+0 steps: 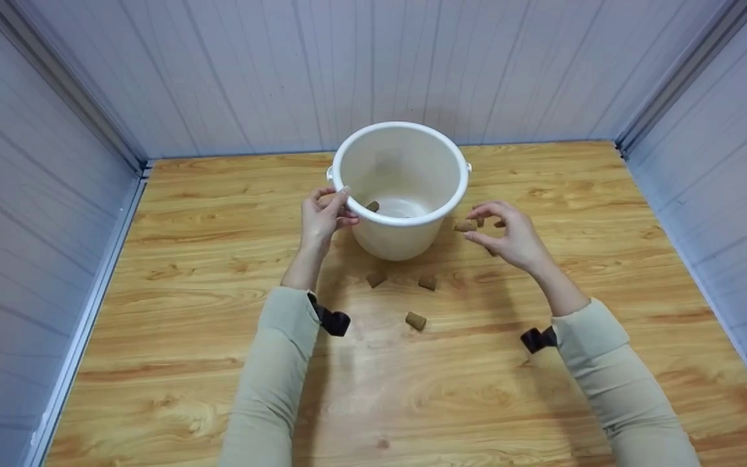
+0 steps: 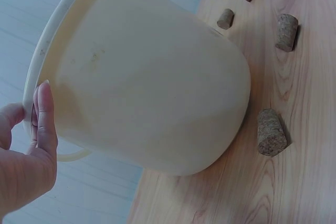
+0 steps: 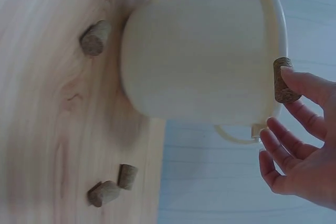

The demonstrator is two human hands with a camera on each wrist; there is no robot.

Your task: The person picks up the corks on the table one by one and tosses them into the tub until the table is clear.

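Observation:
A white bucket (image 1: pixel 394 241) stands on the wooden floor near the back wall. My left hand (image 1: pixel 323 217) grips its rim at the left side, thumb on top and fingers beneath; the left wrist view shows that hand (image 2: pixel 31 150) at the rim too. Just right of the bucket, my right hand (image 1: pixel 509 237) pinches a cork (image 1: pixel 464 227) between thumb and finger. In the right wrist view this cork (image 3: pixel 285 80) appears in front of the bucket's rim, the other fingers spread. Another cork (image 1: pixel 372 206) shows inside the bucket at the left.
Three corks lie before the bucket, one (image 1: pixel 415 321) nearest me, the others at left (image 1: pixel 376 279) and right (image 1: pixel 427 283). Several more lie beyond and under my right hand, partly hidden. Panelled walls (image 1: pixel 373 71) enclose the wooden floor (image 1: pixel 205 259) at the back and both sides.

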